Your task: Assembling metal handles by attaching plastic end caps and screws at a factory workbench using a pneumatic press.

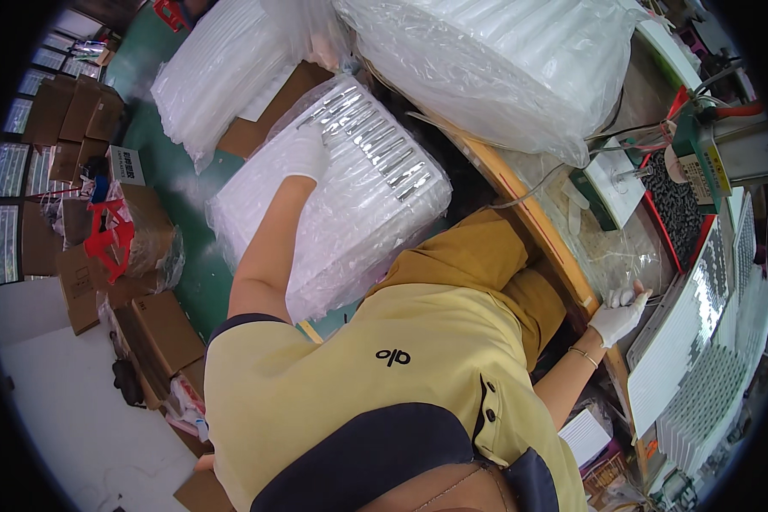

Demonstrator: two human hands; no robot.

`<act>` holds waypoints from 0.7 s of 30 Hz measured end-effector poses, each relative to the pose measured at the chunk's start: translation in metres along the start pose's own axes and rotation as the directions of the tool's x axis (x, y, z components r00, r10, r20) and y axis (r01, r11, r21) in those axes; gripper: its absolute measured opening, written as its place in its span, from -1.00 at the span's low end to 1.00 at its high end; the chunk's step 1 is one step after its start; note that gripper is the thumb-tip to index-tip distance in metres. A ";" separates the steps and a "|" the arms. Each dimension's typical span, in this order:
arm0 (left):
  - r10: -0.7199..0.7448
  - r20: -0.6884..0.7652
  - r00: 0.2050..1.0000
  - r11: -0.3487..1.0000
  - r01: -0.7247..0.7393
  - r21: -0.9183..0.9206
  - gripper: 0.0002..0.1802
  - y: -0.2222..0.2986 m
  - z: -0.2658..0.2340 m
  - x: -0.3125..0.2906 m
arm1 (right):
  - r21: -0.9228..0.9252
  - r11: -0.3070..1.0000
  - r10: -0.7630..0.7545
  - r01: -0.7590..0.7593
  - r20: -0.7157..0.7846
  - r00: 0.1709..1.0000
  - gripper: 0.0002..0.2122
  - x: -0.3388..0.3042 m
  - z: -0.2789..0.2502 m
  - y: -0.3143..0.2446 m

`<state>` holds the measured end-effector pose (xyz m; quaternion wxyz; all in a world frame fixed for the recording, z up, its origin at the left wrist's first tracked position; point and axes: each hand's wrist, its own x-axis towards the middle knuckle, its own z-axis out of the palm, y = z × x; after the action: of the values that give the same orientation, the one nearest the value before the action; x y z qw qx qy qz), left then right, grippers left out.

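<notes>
My left hand (305, 154), in a white glove, reaches out to a plastic-wrapped stack of white pieces (264, 205) on my left. It rests at the near end of a row of shiny silver strips (371, 136) lying on top of that stack. Its fingers blend into the white wrapping, so their grip is not readable. Over the wooden edge of the workbench (529, 192) is my right hand (619, 317), in a white glove with bare fingertips. Those fingers are curled in toward the thumb; whatever may be between them is too small to name.
A large plastic-covered white stack (495, 60) sits on the bench. A green-and-white device (610, 188) stands beside a red tray (678, 213) of small dark parts. White slotted panels (678, 324) lie at the right. Cardboard boxes (166, 328) and a red stool (111, 239) are at the left.
</notes>
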<state>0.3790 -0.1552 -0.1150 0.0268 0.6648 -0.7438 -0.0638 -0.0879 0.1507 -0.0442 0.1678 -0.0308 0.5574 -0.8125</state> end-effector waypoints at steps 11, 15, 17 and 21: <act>-0.041 -0.336 0.941 0.940 -0.078 -0.333 -0.38 0.016 0.038 -0.040 | 0.023 1.000 0.000 0.000 0.024 1.000 -0.68 0.001 -0.004 0.000; -0.131 -0.299 0.945 0.663 -0.141 -0.735 -0.22 0.013 0.044 -0.056 | 0.036 0.999 0.004 -0.006 0.068 0.998 -0.68 0.000 -0.005 0.000; -0.168 -0.282 0.945 0.635 -0.116 -0.764 -0.25 0.015 0.037 -0.067 | 0.036 0.999 -0.002 -0.001 0.096 0.995 -0.69 0.000 -0.007 0.000; -0.021 -0.453 0.892 0.912 -0.169 -0.374 -0.49 -0.006 0.036 -0.068 | 0.038 0.999 0.003 -0.006 0.069 0.998 -0.69 0.000 -0.006 -0.001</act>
<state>0.3879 -0.0864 -0.1485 0.3358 0.6120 -0.7135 -0.0603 -0.0895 0.1560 -0.0459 0.1893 -0.0542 0.5358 -0.8211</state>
